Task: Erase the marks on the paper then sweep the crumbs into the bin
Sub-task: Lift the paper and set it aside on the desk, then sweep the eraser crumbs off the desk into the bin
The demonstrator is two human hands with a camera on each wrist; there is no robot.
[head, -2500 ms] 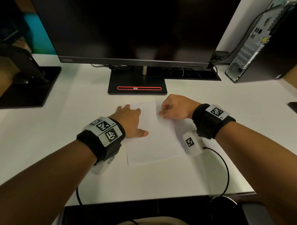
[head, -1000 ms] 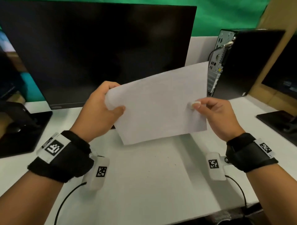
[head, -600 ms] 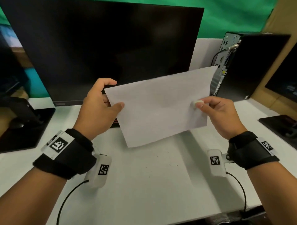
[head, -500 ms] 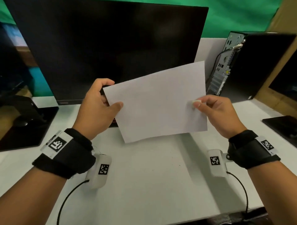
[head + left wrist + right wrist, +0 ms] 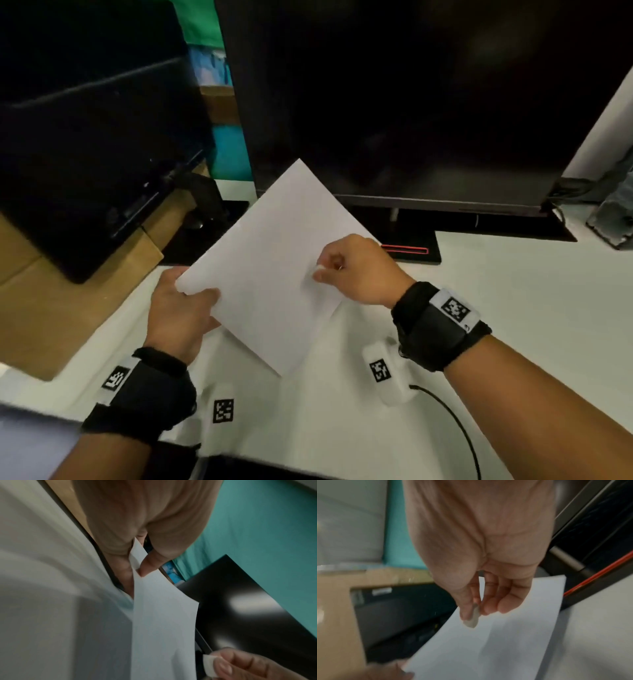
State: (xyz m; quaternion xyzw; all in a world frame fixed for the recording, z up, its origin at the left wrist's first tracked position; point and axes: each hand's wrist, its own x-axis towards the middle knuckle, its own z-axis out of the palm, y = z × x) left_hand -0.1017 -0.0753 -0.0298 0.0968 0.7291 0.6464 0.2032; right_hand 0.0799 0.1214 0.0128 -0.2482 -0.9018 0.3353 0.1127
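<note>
A blank white sheet of paper (image 5: 270,260) hangs tilted over the left part of the white desk (image 5: 513,308), one corner pointing up. My left hand (image 5: 198,294) pinches its lower-left corner between thumb and fingers, which the left wrist view shows close up on the paper (image 5: 163,628). My right hand (image 5: 320,270) pinches a small white eraser (image 5: 317,269) between thumb and forefinger over the sheet's right part. In the right wrist view the eraser (image 5: 471,619) sits just above the paper (image 5: 496,649). Whether that hand touches the sheet I cannot tell.
A large dark monitor (image 5: 428,102) on a black stand with a red stripe (image 5: 404,250) fills the back. A second dark screen (image 5: 92,137) stands at the left above a brown cardboard box (image 5: 51,308). Wrist-camera cables (image 5: 452,421) trail over the desk's front edge.
The paper has come down and swung to the left, now tilted with a corner up. Both hands moved left and lower with it, and my view turned left.
</note>
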